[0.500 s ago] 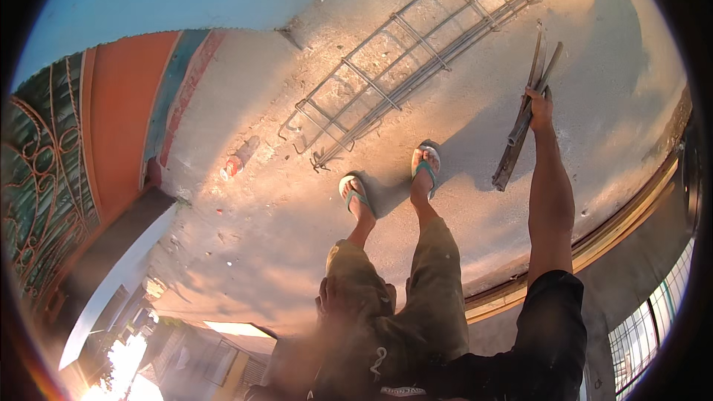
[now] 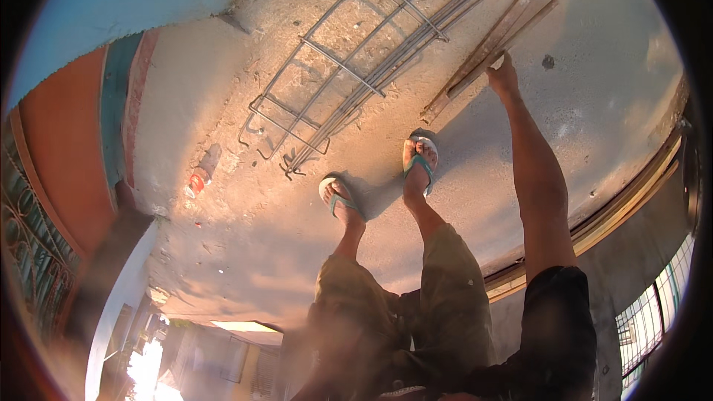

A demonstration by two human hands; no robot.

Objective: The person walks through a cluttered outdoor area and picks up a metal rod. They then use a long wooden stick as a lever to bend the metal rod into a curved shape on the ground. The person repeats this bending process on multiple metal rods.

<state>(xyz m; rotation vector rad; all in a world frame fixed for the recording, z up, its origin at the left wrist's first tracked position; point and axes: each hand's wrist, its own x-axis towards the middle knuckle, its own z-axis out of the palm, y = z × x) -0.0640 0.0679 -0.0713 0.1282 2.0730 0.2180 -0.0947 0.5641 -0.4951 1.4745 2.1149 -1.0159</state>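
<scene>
My right hand (image 2: 503,78) reaches out at the right, beside a long thin metal pipe (image 2: 505,46). Its fingertips are at the pipe's near edge, and the thumb and finger look apart. Next to the pipe, a flat rusty bar (image 2: 438,108) lies at a slight angle on the ground. Both pieces rest beyond my right foot, alongside a cage of steel reinforcing bars (image 2: 342,67). My left hand does not show.
My sandalled feet (image 2: 420,156) stand on the concrete ground (image 2: 275,252). A red and clear plastic cup (image 2: 197,182) lies at the left. A dark lump (image 2: 548,62) is right of the pipe. Timber edging (image 2: 613,219) runs along the right; an orange wall (image 2: 63,134) stands left.
My right hand has moved left and away from me, carrying the pipe and flat bar to beside the steel cage. The two pieces now lie on the ground, out of my grip.
</scene>
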